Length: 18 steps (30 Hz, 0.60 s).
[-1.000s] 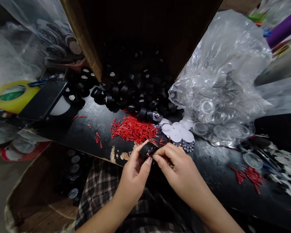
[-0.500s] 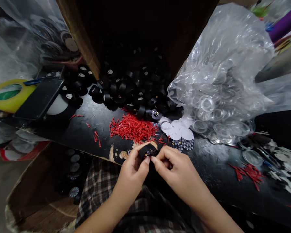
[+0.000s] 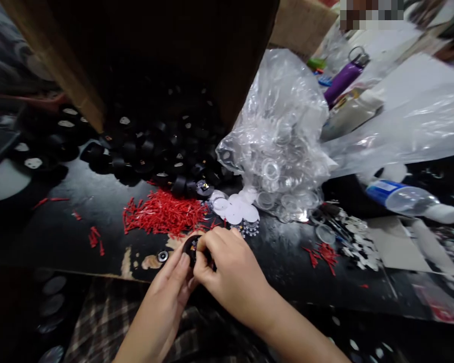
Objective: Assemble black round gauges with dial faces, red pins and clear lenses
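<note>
Handling rnd-rimmed blk part point(image 3: 188, 245) w/ both hands point(image 3: 229, 269).

Heaped red parts point(image 3: 164, 214) and bagged clear rings point(image 3: 270, 170) suggest a workshop.

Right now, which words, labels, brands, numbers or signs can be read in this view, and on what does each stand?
No text is readable.
Blue label on the clear plastic bottle with a white cap: too blurred.
Black-and-white patterned flat discs on the table: markings too small.
Round black plastic part in the left hand: any marking too small and partly covered.
</note>
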{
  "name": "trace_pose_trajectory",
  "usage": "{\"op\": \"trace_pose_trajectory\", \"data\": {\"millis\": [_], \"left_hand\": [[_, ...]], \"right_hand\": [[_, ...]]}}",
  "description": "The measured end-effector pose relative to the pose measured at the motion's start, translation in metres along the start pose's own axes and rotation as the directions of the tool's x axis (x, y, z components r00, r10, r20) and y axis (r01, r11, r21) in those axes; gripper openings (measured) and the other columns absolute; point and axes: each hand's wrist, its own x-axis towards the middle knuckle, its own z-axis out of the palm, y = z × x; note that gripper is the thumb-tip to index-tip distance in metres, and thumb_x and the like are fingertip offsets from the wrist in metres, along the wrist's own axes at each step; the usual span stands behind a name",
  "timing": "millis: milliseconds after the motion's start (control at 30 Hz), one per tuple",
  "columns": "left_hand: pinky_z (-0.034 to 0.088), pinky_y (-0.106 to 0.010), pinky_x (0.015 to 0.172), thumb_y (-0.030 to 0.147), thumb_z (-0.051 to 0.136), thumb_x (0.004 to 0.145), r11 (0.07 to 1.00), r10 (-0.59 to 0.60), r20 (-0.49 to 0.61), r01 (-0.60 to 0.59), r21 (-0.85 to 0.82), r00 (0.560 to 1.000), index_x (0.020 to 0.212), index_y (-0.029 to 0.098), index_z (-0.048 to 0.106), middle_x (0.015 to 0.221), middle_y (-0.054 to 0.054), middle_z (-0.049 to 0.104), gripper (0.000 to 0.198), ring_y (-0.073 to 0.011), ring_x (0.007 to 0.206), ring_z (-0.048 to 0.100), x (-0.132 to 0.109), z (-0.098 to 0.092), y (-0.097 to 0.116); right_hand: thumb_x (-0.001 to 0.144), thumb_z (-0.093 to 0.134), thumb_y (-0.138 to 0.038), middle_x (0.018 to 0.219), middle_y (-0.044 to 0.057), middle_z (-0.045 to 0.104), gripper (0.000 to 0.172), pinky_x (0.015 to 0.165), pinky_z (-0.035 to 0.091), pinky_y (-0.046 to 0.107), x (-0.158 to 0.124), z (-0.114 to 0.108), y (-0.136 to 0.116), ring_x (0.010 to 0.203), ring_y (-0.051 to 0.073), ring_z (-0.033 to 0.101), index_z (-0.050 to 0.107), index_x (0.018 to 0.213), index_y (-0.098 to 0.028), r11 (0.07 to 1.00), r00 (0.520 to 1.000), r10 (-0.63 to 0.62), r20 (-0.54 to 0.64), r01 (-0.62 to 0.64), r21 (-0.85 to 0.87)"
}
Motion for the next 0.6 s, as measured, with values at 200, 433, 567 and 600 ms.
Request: {"op": "trace_pose_trajectory", "data": {"millis": [200, 433, 567, 600], "left_hand": [[0.037, -0.044, 0.11, 0.045, 0.066, 0.079, 0.969, 0.17, 0.193, -0.2, 0.144, 0.966, 0.123, 0.029, 0.062, 0.141, -0.003, 0.053, 0.047, -0.0292, 0.136, 0.039, 0.007, 0.0, 0.001], [0.054, -0.04, 0.094, 0.039, 0.067, 0.08, 0.991, 0.128, 0.158, -0.123, -0.043, 0.979, 0.114, 0.024, 0.068, 0.134, -0.005, 0.06, 0.037, -0.0291, 0.121, 0.056, 0.002, 0.012, 0.002], [0.053, -0.038, 0.095, 0.038, 0.066, 0.082, 0.993, 0.08, 0.193, -0.062, -0.095, 0.978, 0.113, 0.024, 0.068, 0.133, -0.005, 0.061, 0.035, -0.0272, 0.121, 0.056, 0.003, 0.013, 0.002], [0.053, -0.037, 0.096, 0.038, 0.066, 0.082, 0.993, 0.07, 0.205, -0.05, -0.103, 0.976, 0.114, 0.024, 0.068, 0.133, -0.005, 0.061, 0.035, -0.0268, 0.122, 0.055, 0.003, 0.012, 0.002]], "right_hand": [[0.086, 0.054, -0.018, 0.075, 0.0, 0.065, 0.011, 0.068, 0.044, 0.025, 0.0, -0.025, 0.035, 0.069, 0.013, 0.059, 0.062, 0.078, -0.019, 0.952, 0.985, 0.127, 0.12, -0.155, 0.262], [0.085, 0.051, -0.018, 0.122, 0.016, 0.056, 0.04, 0.09, 0.044, 0.048, 0.009, -0.044, 0.122, 0.107, 0.031, 0.058, 0.057, 0.124, -0.014, 0.858, 0.89, 0.424, -0.169, -0.454, -0.239], [0.084, 0.053, -0.023, 0.113, 0.017, 0.055, 0.04, 0.086, 0.046, 0.05, 0.007, -0.041, 0.131, 0.096, 0.031, 0.06, 0.058, 0.122, -0.012, 0.852, 0.883, 0.446, -0.147, -0.469, -0.231], [0.083, 0.054, -0.024, 0.113, 0.017, 0.054, 0.039, 0.085, 0.046, 0.049, 0.006, -0.041, 0.132, 0.092, 0.03, 0.061, 0.059, 0.12, -0.012, 0.852, 0.88, 0.451, -0.148, -0.474, -0.222]]}}
